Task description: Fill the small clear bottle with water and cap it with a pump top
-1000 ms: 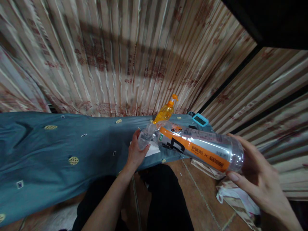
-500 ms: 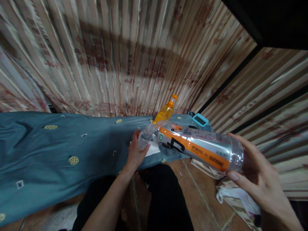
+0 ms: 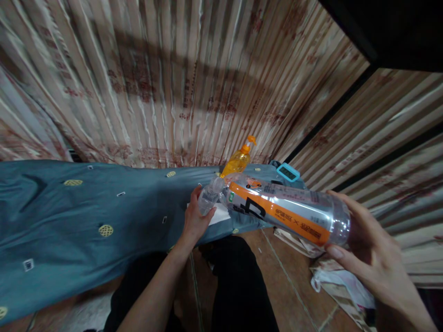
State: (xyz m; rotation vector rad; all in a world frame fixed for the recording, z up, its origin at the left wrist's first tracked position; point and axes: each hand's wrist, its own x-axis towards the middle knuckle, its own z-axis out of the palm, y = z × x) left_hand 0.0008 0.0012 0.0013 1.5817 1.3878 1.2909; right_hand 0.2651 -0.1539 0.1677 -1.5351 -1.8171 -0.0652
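Tilting large bottle point(image 3: 284, 210) in right hand point(image 3: 370, 258) grip, mouth at small bottle point(image 3: 208, 199) clasped by left hand point(image 3: 194, 220).

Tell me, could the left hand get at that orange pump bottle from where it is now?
Probably not yet: the left hand is wrapped around a small clear cup, and the big bottle tipped over by the right hand lies across the way to the pump bottle.
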